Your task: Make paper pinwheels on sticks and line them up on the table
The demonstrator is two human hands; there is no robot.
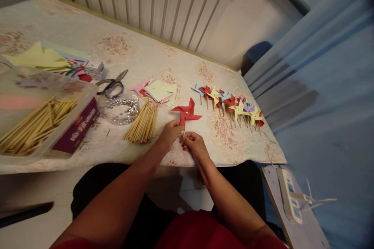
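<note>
A red paper pinwheel (187, 111) on a short wooden stick stands just above the table near its front edge. My left hand (170, 133) pinches the stick from the left, right below the red paper. My right hand (194, 146) is closed on the stick's lower end. A loose bundle of wooden sticks (143, 123) lies just left of my left hand. A stack of coloured paper squares (157, 91) rests behind it.
A row of finished pinwheels (230, 107) lies to the right. At the left are a clear lid with small pins (119, 109), scissors (112, 83), a plastic box of sticks (32, 124), and more paper (39, 59). A power strip (290, 194) sits lower right.
</note>
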